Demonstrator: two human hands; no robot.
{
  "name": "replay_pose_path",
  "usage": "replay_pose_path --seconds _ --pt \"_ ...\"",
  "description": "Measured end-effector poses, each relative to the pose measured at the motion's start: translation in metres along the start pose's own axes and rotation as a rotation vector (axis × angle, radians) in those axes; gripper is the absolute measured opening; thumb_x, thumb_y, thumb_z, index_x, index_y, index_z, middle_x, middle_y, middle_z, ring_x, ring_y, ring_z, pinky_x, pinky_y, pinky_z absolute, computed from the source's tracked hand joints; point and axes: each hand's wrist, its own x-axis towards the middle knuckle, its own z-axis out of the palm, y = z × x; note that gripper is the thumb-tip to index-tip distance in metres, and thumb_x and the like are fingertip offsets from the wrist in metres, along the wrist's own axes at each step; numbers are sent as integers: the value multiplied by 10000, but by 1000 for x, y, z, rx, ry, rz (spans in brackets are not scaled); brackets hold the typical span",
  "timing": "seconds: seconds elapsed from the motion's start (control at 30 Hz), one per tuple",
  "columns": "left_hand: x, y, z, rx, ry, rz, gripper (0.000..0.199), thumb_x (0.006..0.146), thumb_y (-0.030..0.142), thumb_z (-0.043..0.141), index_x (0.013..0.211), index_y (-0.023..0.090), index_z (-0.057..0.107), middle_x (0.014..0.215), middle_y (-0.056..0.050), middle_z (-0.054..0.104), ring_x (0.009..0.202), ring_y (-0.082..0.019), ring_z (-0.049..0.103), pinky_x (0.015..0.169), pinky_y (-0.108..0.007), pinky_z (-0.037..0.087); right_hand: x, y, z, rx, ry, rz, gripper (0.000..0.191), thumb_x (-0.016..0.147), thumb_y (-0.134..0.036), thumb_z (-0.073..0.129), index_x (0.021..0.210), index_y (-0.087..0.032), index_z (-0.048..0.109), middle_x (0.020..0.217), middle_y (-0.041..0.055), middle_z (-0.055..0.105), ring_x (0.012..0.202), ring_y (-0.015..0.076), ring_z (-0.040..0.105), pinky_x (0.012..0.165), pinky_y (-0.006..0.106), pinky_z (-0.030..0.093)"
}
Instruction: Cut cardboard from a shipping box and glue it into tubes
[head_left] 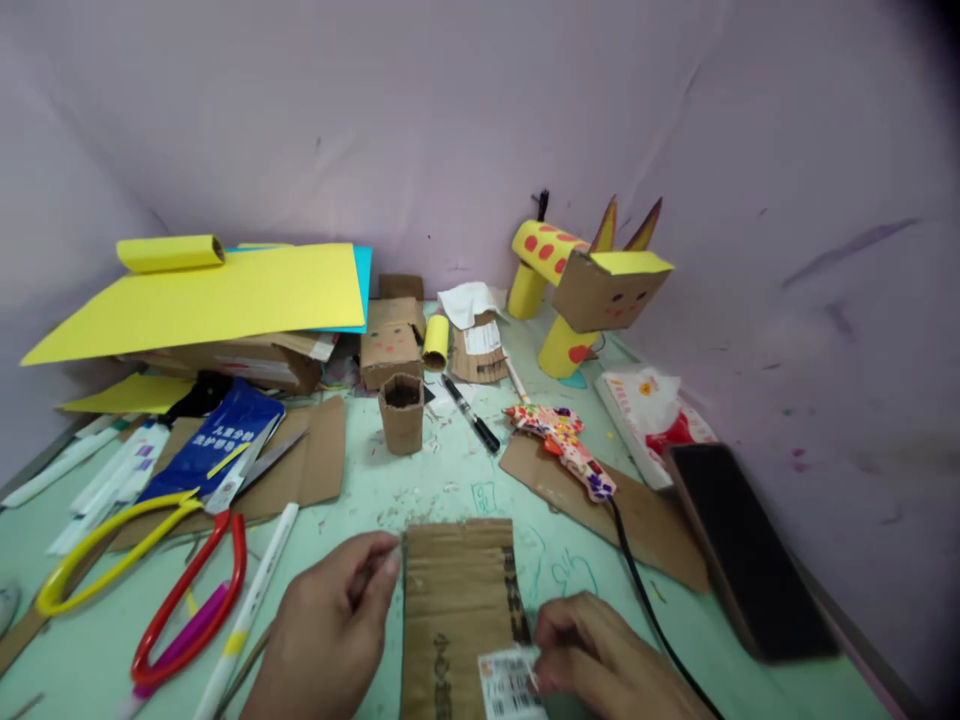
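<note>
A strip of brown cardboard [461, 610] with printed characters lies at the front centre of the table. Its lower right carries a white printed label [510, 683]. My left hand [334, 620] is beside the strip's left edge, thumb and forefinger pressed together; whether anything is between them is too small to tell. At the right edge, my right hand [600, 655] pinches the side of the label. Beyond the strip stands a small cardboard cup [402, 415].
Scissors [217, 590], markers and a blue packet [217, 440] lie left, below yellow sheets [225, 300]. A patterned glue gun [562, 447] with a black cable, a phone [750, 550] and a tissue pack [652, 415] are right. A yellow spotted cardboard animal [562, 345] stands behind.
</note>
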Motion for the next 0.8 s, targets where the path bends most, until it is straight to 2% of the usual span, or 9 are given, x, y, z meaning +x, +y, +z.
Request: replay_pose_path --seconds 0.1,0.17,0.2,0.27,0.33,0.47,0.6,0.67,0.8 --pt "5 5 3 -136 -74 -93 347 802 414 516 1020 186 661 767 -33 709 864 -245 687 692 -308 550 -5 -3 -5 -2 -82 -185 229 751 -193 661 943 -318 663 1044 37 652 1002 226 616 859 307 509" --pt "7 10 5 -235 -45 -173 363 770 417 546 1006 167 661 719 -24 683 781 -228 682 654 -294 537 -9 -5 -9 -3 -101 -273 228 777 -192 646 973 -308 662 1096 51 619 1051 223 589 902 307 484" --pt "8 12 5 -294 -38 -229 374 761 422 556 1004 156 655 661 -8 657 673 -200 666 588 -273 521 -11 -6 -11 0 -100 -290 205 794 -195 635 971 -293 664 1100 59 608 1055 217 586 910 302 479" --pt "8 18 6 -427 -73 -351 400 741 428 577 1003 132 634 536 43 572 427 -122 538 423 -217 422 -12 -8 -11 23 -84 -288 151 808 -203 633 940 -264 671 1100 70 594 1047 209 587 908 289 476" --pt "8 23 5 -573 -104 -424 390 709 416 615 966 124 616 457 92 482 302 -54 364 340 -167 274 -12 -8 -11 57 -68 -287 131 805 -197 639 919 -252 674 1089 69 589 1031 202 593 897 280 479" --pt "7 28 2 -723 -49 -439 294 647 364 698 813 149 583 458 108 451 315 -4 301 350 -116 154 -9 -5 -10 147 -16 -247 110 814 -210 620 901 -259 665 1136 60 578 1061 206 585 911 294 467" --pt "8 28 2 -780 -87 -424 311 599 352 737 721 160 526 497 97 467 342 2 310 345 -111 153 2 -5 -9 350 145 -120 113 836 -340 587 853 -236 629 1257 87 532 1212 265 494 988 392 403" --pt "8 27 3 -806 -118 -405 337 577 372 746 680 166 500 462 100 450 327 -1 304 335 -119 166 10 -7 -7 524 184 -13 243 793 -411 631 960 -236 603 1326 117 485 1238 290 464 950 415 428" --pt "5 27 2 -801 -142 -380 341 585 380 753 698 173 506 404 111 421 313 -8 308 336 -118 169 30 -13 -3 754 109 126 907 549 -426 824 1331 -225 410 1370 161 439 1102 287 538 779 363 492"
